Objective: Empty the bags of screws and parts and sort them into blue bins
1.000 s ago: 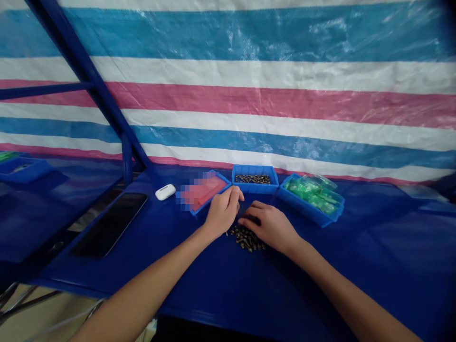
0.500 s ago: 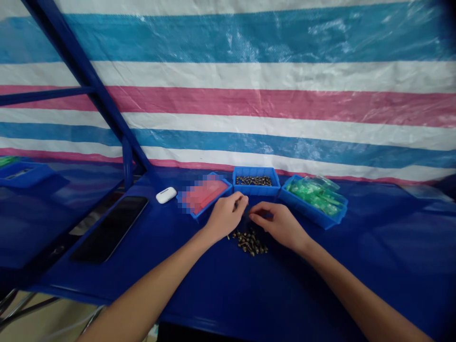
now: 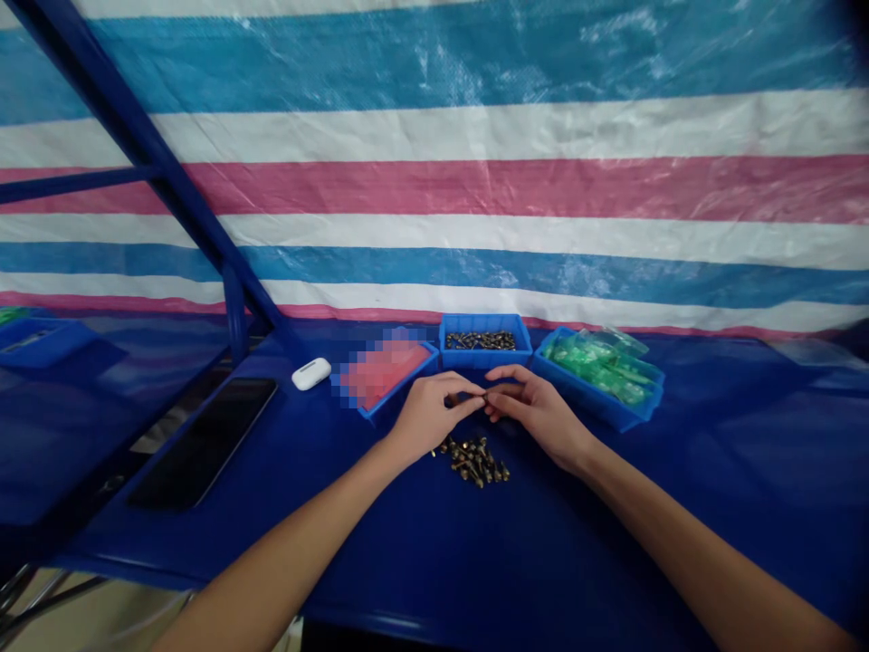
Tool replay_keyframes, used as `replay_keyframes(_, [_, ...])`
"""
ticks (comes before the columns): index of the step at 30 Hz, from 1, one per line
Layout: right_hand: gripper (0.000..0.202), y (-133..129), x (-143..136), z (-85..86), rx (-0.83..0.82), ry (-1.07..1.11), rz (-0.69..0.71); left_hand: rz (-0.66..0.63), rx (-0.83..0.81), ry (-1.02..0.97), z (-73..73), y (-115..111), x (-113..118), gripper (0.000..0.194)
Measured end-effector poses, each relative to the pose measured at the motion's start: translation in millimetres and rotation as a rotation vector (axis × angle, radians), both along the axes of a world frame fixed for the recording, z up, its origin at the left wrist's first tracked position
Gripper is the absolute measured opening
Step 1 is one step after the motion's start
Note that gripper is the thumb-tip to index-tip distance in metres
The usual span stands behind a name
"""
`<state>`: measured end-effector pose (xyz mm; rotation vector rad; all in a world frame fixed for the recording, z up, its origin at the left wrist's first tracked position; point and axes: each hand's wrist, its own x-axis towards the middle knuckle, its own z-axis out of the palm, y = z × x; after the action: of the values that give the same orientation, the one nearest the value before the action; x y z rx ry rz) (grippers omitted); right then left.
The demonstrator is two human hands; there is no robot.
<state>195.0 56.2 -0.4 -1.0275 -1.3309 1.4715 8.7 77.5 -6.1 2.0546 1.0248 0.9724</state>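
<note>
My left hand (image 3: 438, 409) and my right hand (image 3: 536, 412) meet fingertip to fingertip above the table. Both are closed in a pinch around a small dark metal piece (image 3: 486, 397), which looks like a screw; most of it is hidden by the fingers. Just below them lies a loose pile of brass-coloured and dark screws (image 3: 475, 462). Behind the hands stands a blue bin (image 3: 485, 358) with more small screws (image 3: 481, 340) in it.
Left of the hands is a blue bin (image 3: 407, 388) with pinkish-red contents, partly blurred. A blue bin (image 3: 604, 405) of green plastic packets (image 3: 604, 362) stands at right. A white earbud case (image 3: 310, 374) and a black phone (image 3: 204, 444) lie at left, near a blue metal frame (image 3: 169, 190).
My two hands were apart over the pile; now their fingertips have come together on the small piece. The camera view has shifted slightly.
</note>
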Motion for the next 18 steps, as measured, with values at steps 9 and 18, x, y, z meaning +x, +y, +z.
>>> replay_keyframes(9, [0.026, 1.2, 4.6, -2.7, 0.117, -0.330, 0.021, 0.029, 0.040, 0.026, 3.4, -1.5, -0.6, 0.014])
replay_keyframes(18, [0.025, 1.1, 4.7, -1.1, 0.267, -0.403, 0.048, 0.062, 0.072, 0.101, 6.3, -5.3, 2.5, 0.025])
